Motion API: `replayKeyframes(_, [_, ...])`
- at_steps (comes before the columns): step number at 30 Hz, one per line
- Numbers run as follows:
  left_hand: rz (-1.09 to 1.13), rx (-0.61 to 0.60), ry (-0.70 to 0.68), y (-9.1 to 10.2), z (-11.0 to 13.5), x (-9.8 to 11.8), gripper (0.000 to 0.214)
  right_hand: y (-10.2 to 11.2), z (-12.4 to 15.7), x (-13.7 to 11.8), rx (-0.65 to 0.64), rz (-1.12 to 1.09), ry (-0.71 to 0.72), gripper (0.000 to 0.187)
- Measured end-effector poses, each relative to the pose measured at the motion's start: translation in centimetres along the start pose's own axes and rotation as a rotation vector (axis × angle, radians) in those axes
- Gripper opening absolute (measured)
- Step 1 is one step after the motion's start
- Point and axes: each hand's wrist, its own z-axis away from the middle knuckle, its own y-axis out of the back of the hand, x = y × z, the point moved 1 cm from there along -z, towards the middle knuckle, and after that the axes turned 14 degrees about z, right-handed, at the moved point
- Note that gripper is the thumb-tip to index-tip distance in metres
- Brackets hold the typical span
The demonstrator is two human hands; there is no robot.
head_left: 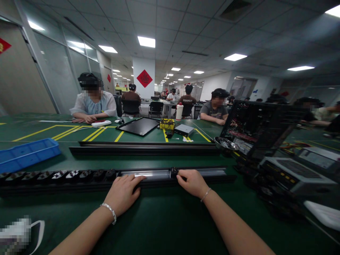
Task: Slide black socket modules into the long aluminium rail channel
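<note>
A long black rail [212, 178] with a shiny grey channel runs left to right in front of me. Several black blocks with metal pins on top, like plug modules [65, 175], sit in a row along its left part. My left hand [124, 193] lies on the rail just right of that row, index finger stretched out and thumb apart, holding nothing. Farther right, my right hand [193, 182] pinches a small black block [174, 172] that sits on the channel. The fingertips cover part of this block, and its underside is hidden.
Behind the rail lie more long black rails [148, 149]. At left is a blue tray [29, 153]. An open computer case [261, 124], a metal bowl [225, 144] and a power supply [297, 171] crowd the right. Across the green table [170, 226] lies a dark panel [139, 125]; people sit beyond.
</note>
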Motion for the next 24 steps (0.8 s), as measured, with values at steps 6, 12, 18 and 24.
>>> replayKeyframes(6, [0.006,-0.009,0.006,0.13,-0.06,0.17,0.041,0.12,-0.05,-0.01,-0.011,-0.020,-0.005,0.026])
replayKeyframes(12, [0.007,-0.019,0.022,0.21,-0.01,0.24,0.041,0.08,-0.13,-0.02,-0.008,-0.013,-0.008,0.024])
replayKeyframes(18, [-0.004,0.000,-0.004,0.04,0.00,0.09,0.040,-0.05,-0.14,0.02,-0.007,0.007,-0.004,0.025])
replayKeyframes(24, [0.001,-0.014,0.009,0.14,-0.06,0.15,0.040,0.57,0.32,0.75,-0.039,-0.025,0.033,0.022])
